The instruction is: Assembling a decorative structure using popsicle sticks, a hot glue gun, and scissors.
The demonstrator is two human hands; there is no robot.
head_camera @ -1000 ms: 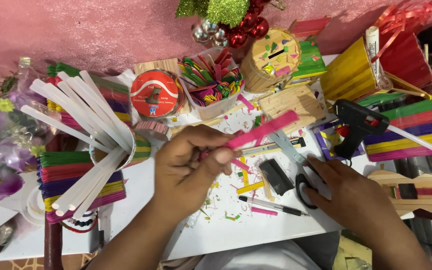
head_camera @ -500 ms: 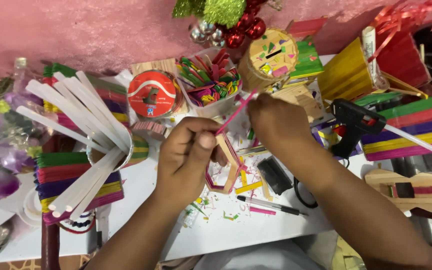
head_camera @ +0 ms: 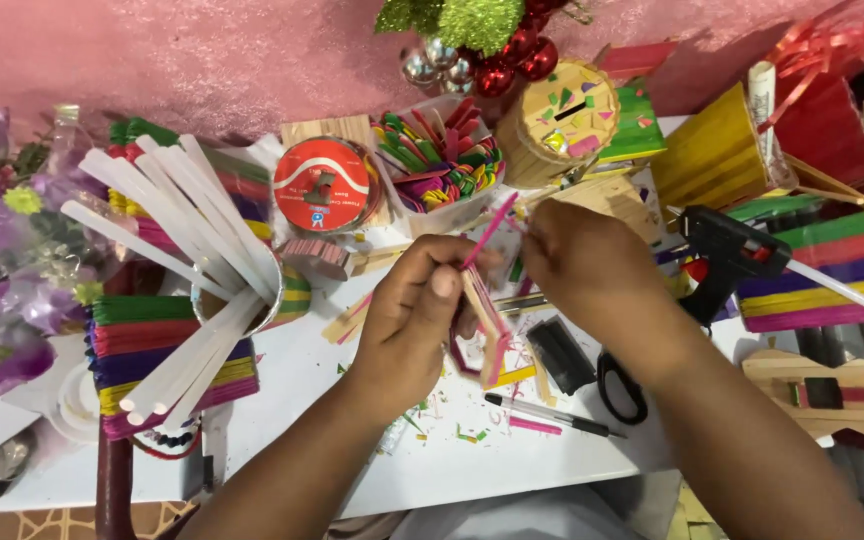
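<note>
Right hand (head_camera: 587, 262) now down from the stick tub, pinching pink stick (head_camera: 490, 228) onto stick frame (head_camera: 487, 330) gripped closed in left hand (head_camera: 417, 320) above table (head_camera: 302, 370); loose pinch could misalign it.

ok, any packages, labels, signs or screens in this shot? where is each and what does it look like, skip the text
Round tin lid: back of the table, left of the tub of coloured sticks; a red disc with a white curved band and small print.
Rolled paper tube: upper right, standing beside the yellow stick box; white with faint print.
No screens or signs in view.
</note>
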